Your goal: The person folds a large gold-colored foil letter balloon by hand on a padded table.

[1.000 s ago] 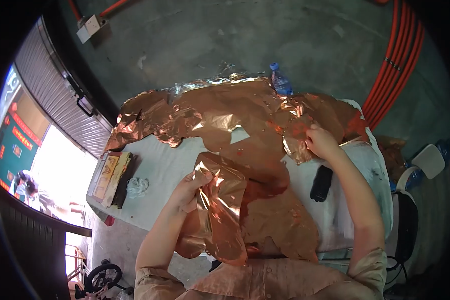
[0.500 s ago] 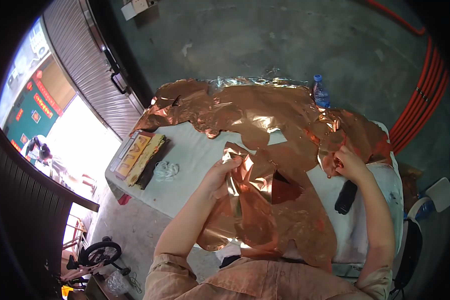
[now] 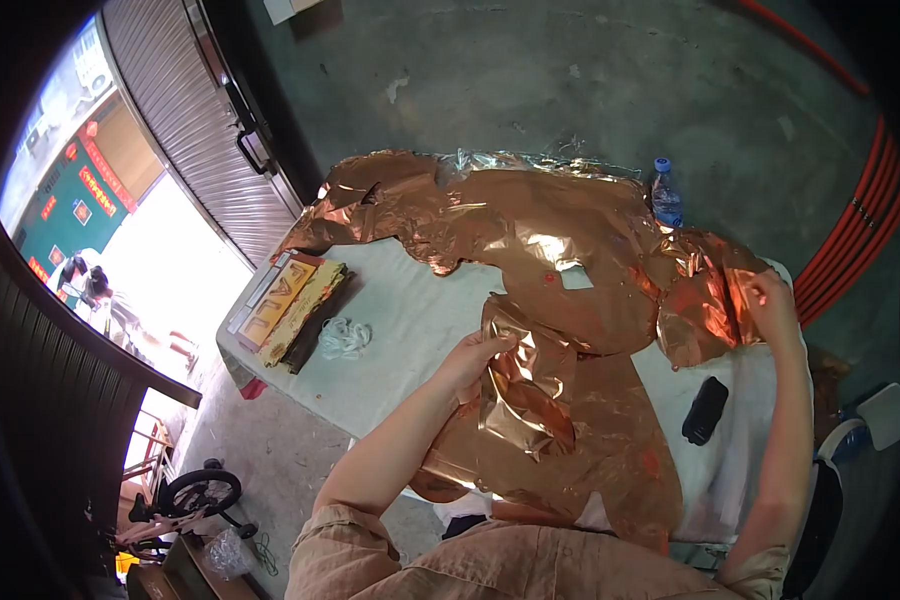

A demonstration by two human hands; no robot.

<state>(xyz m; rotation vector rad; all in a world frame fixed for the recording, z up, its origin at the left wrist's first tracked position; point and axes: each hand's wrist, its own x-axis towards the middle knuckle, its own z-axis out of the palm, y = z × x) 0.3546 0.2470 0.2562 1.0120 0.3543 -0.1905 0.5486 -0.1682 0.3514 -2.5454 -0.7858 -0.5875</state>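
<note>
Copper-coloured foil (image 3: 590, 215) lies crumpled over a table with a pale cover (image 3: 410, 300). Pinched in my left hand (image 3: 480, 362) is a folded, shiny part of the foil near the middle. My right hand (image 3: 770, 300) is at the right end of the foil, fingers bent against its edge; whether they grip it is too small to tell. A black object (image 3: 706, 410) rests on the cover below that end.
On the table's left are a stack of printed packs (image 3: 288, 305) and a white tangled bundle (image 3: 345, 338). A water bottle (image 3: 665, 195) stands at the back. Red pipes (image 3: 855, 235) run along the right wall. Two people are outside the doorway at left.
My right hand has moved right, to the foil's right edge, and the foil there is spread wider. My left hand still holds its part, now folded over the dark opening beside it.
</note>
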